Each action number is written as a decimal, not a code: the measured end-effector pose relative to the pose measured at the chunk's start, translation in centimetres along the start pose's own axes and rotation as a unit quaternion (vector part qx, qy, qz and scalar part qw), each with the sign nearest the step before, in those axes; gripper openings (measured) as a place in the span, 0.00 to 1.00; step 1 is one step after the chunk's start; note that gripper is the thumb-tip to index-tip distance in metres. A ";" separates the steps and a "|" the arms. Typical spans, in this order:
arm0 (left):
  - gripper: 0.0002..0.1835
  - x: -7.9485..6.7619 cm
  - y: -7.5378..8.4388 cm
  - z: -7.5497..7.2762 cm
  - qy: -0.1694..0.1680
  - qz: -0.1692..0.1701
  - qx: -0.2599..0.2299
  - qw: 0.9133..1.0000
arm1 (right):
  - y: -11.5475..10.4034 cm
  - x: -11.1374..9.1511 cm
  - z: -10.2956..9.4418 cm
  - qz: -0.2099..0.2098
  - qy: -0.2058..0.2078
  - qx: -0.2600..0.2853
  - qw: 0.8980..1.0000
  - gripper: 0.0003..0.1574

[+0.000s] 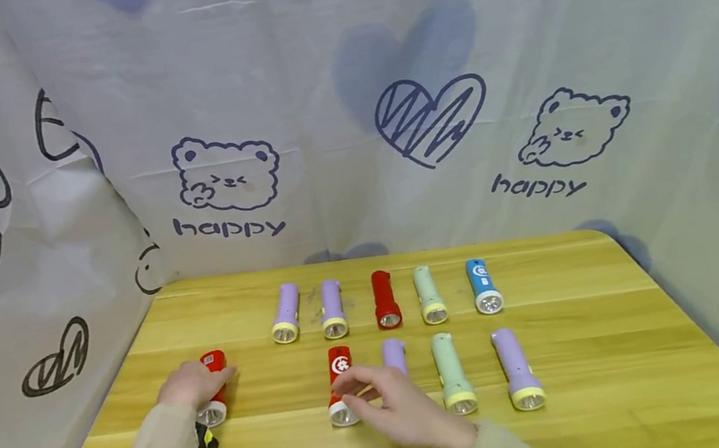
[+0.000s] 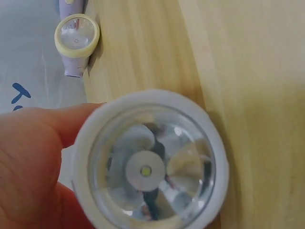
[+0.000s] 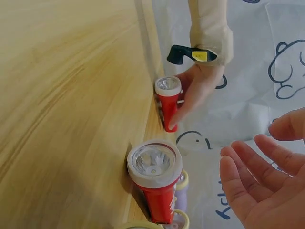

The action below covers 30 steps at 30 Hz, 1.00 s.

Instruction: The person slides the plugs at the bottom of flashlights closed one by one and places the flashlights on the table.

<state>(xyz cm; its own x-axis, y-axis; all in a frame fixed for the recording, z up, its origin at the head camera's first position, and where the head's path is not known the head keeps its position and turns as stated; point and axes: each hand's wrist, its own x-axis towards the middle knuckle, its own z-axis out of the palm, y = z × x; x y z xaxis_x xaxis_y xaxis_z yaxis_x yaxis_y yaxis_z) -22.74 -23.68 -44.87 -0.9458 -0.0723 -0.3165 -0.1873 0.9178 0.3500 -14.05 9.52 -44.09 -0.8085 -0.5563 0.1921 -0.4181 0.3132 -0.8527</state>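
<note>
At the left of the table, my left hand (image 1: 185,385) grips a red flashlight (image 1: 214,362) with a white rim. Its clear lens (image 2: 147,167) fills much of the left wrist view, with the fingers partly hidden behind it. My right hand (image 1: 396,400) is over the front row, fingers loosely bent and apart with nothing between them. Beside its fingertips lies another red flashlight (image 1: 339,366) with a white rim and a white logo. A purple flashlight (image 1: 394,355) is partly hidden behind the right hand. In the right wrist view, this palm (image 3: 267,200) faces the flashlights.
To the right in the front row lie a green flashlight (image 1: 452,375) and a purple one (image 1: 517,368). Behind is a row of two purple, one red (image 1: 385,299), one green and one blue flashlight (image 1: 484,286). A printed curtain (image 1: 325,103) borders the wooden table (image 1: 608,341).
</note>
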 end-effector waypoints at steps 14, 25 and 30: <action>0.30 0.2 0.8 0.9 -0.001 0.036 -0.011 0.999 | -0.3 0.0 0.8 -0.006 -0.006 0.000 1.000 0.14; 0.18 -1.9 2.9 2.7 0.000 0.068 -0.064 0.996 | -0.4 0.0 1.1 -0.009 -0.008 0.003 1.000 0.14; 0.19 -2.9 4.3 2.7 0.004 0.093 -0.097 0.991 | -0.2 -0.1 0.6 0.001 -0.008 0.005 1.000 0.14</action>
<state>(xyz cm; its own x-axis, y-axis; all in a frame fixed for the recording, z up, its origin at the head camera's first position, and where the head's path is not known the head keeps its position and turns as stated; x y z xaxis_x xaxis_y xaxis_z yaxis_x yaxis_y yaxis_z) -20.05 -18.44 -44.87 -0.9709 0.0861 -0.2236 -0.0569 0.8237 0.5641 -13.68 9.07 -44.21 -0.8022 -0.5682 0.1833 -0.4127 0.3059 -0.8580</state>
